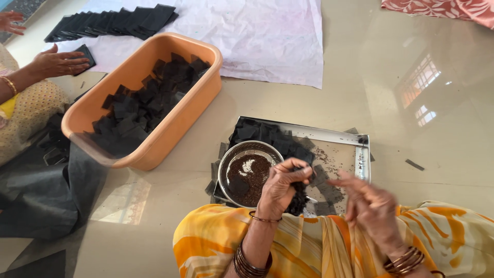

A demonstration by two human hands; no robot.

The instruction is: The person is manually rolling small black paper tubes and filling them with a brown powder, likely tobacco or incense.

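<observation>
orange tub (177, 119): left, heaped with black squares
steel bowl (225, 166): centre, brown seeds inside
left hand (282, 185): fingertips pinched on a dark pouch (297, 200) beside the bowl
right hand (371, 205): blurred, fingers loosely spread over the metal tray (334, 136)

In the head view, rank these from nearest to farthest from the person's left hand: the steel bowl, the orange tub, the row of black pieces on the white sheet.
From the left hand:
1. Steel bowl, right beside it, to its left.
2. Orange tub, farther up and left.
3. Row of black pieces on the white sheet, top left, farthest.
</observation>
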